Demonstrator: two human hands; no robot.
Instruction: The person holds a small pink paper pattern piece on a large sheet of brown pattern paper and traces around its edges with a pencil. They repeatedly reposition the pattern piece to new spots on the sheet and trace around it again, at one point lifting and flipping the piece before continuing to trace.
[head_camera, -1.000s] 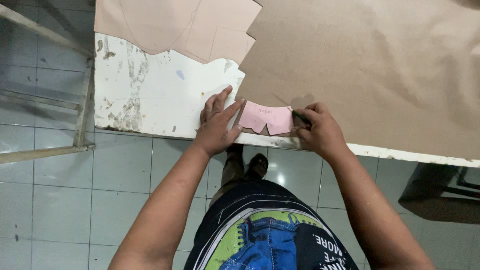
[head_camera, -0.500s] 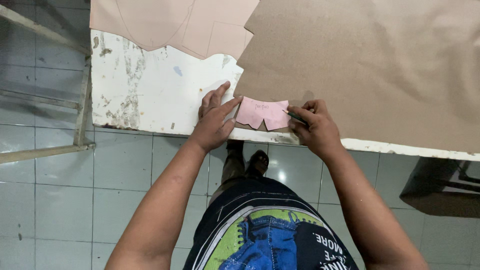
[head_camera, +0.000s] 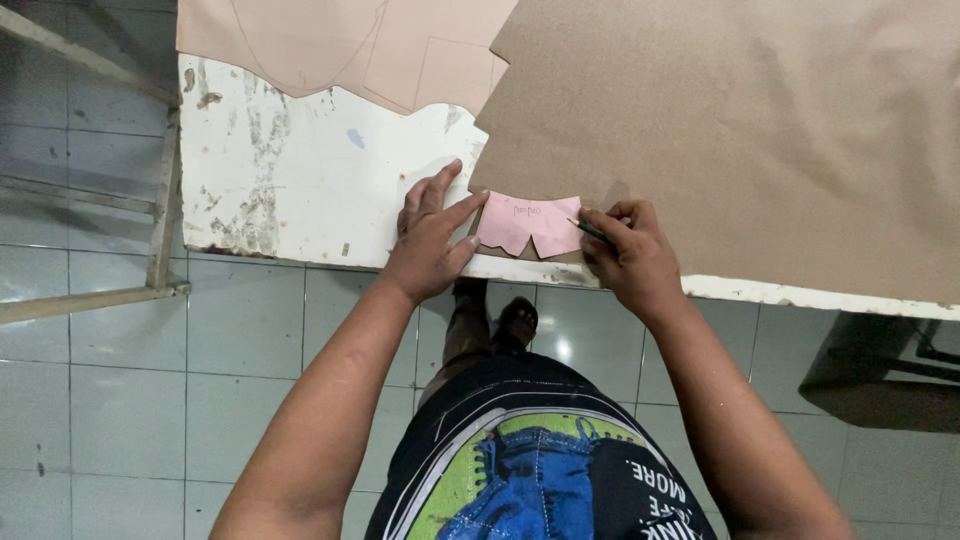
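We see the left hand (head_camera: 428, 240) flat on the table (head_camera: 300, 170), fingers spread, index fingertip pressing the left edge of a small pink paper template (head_camera: 530, 223). Nothing is in its grip; it only holds the template down.

The template lies at the near edge of the table, on the lower left corner of a big brown sheet (head_camera: 740, 130). Its bottom edge is notched, and some handwriting sits near its top.

The right hand (head_camera: 630, 255) is just beside the template's right edge, fingers curled tight around a thin dark pen or pencil (head_camera: 590, 231). We read the tip as touching at the template's right edge.

A paler tan sheet with cut outlines (head_camera: 350, 45) lies at the far left of the table, partly under the brown one. The white tabletop is scuffed and stained. Below the table we see grey floor tiles (head_camera: 100, 400) and one foot (head_camera: 515, 322).
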